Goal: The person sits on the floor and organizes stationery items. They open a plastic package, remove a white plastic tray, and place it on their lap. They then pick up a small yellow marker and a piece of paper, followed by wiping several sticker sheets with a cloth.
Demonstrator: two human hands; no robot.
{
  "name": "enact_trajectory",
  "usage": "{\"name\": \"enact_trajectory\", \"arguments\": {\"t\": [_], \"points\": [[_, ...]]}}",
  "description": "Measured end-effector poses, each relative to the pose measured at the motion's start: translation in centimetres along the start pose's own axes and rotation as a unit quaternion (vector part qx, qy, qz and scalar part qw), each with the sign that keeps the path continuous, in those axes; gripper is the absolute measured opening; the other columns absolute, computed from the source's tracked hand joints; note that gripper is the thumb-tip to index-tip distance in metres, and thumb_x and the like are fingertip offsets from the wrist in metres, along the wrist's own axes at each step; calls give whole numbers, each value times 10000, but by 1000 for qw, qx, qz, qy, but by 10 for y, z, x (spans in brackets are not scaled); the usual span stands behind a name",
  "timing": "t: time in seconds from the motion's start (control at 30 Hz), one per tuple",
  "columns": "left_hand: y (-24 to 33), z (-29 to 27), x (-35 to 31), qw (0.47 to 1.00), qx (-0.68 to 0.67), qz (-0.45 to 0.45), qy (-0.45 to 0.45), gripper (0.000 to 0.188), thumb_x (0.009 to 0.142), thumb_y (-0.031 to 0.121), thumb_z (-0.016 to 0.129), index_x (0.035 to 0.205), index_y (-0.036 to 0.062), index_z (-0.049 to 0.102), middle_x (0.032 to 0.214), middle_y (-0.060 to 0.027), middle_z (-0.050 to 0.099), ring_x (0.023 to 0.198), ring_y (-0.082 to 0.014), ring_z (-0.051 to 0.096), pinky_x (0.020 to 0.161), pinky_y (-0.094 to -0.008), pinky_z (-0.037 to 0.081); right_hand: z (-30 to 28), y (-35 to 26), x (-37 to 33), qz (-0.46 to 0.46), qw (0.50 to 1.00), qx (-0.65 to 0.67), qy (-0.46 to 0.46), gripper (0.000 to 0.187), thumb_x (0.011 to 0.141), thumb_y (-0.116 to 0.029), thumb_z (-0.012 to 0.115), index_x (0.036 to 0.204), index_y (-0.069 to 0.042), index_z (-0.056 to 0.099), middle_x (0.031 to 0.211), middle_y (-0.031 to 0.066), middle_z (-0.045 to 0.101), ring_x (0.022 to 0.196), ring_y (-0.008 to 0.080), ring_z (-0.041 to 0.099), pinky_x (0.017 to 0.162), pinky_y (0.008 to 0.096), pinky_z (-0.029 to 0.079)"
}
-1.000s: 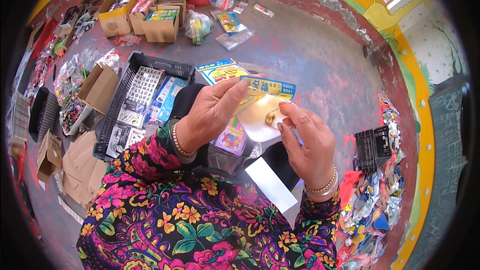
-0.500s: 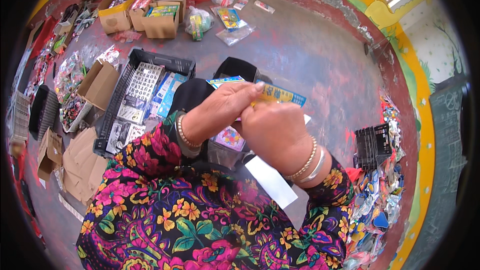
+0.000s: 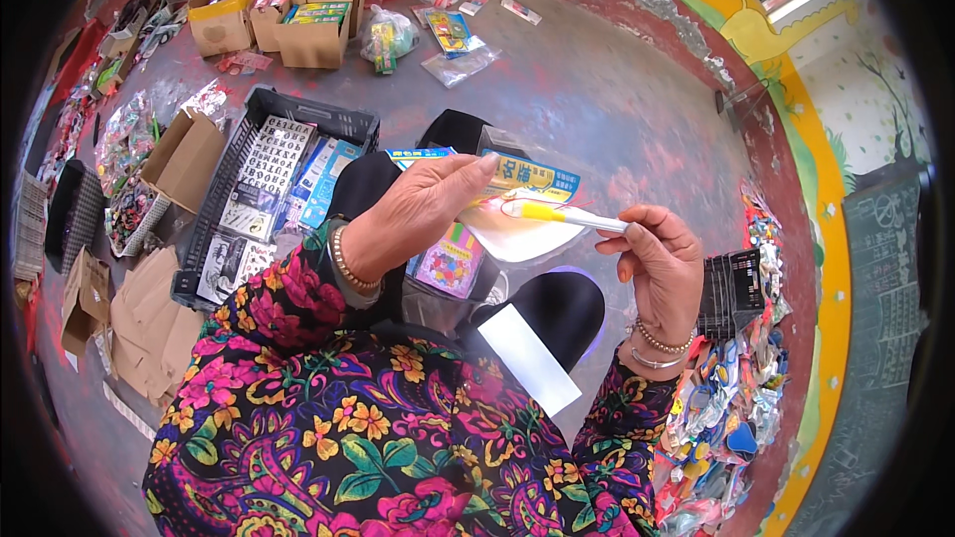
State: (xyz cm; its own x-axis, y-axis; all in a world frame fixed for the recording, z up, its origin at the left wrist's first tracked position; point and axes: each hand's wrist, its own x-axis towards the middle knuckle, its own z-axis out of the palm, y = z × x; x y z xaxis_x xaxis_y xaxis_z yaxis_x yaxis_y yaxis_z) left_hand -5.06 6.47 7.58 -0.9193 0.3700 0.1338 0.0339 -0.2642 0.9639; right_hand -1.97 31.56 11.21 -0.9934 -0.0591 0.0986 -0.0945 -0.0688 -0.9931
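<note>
The slim yellow-and-white stick (image 3: 597,222) is out in front of you, its white end pinched between thumb and fingers of your right grip (image 3: 662,261), its yellow part just below the blue-and-yellow header (image 3: 547,179) that your left grip (image 3: 423,207) holds nipped under its thumb. Nearer you, a white strip (image 3: 527,358) slants across your dark-clad leg (image 3: 572,308), and a black crate (image 3: 221,194) stands to your left.

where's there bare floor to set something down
Widest bare floor: ahead and right, between the flat clear bag, the red wall band and the right hand. Crowded: the left, with the black crate and cardboard boxes, and far right, with the black basket and colourful heap.
</note>
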Motion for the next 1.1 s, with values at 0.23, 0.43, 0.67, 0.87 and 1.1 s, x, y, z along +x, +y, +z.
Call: {"name": "enact_trajectory", "arguments": {"t": [0.23,0.43,0.67,0.87,1.1], "points": [[-10,-1,1,1000,-5,10,-24,361,964,274,443,1071,-41,585,897,-2,610,764,-19,506,652,-173,428,-12,10,-4,0,997,79,-10,146,860,-8,551,981,69,577,807,146,648,696,185,667,444,172,437],[-13,-2,3,999,25,2,-45,375,970,252,435,1111,-74,552,992,-52,609,865,-53,544,747,-188,464,-12,10,-8,-19,997,78,-8,144,836,15,579,971,62,581,843,134,643,718,181,663,475,169,443],[-13,5,2,998,31,35,-44,410,961,302,451,1039,-77,585,869,-39,612,783,-55,518,669,-200,447,10,-12,-21,-198,926,-323,-3,145,723,22,675,865,-4,670,833,89,648,702,147,614,573,247,459],[-12,11,-2,991,80,66,-81,402,966,297,436,1050,-67,585,827,-36,609,752,-57,509,647,-217,436,41,-12,-12,-317,822,-469,-67,173,695,-5,662,860,-52,680,733,82,604,680,234,583,598,313,467],[-15,8,3,983,114,93,-105,371,968,281,437,1047,-49,589,858,-37,626,759,-52,517,643,-213,431,39,-1,-4,-282,822,-470,-155,210,747,-30,606,946,-61,665,828,103,636,758,269,610,626,330,490]]}}
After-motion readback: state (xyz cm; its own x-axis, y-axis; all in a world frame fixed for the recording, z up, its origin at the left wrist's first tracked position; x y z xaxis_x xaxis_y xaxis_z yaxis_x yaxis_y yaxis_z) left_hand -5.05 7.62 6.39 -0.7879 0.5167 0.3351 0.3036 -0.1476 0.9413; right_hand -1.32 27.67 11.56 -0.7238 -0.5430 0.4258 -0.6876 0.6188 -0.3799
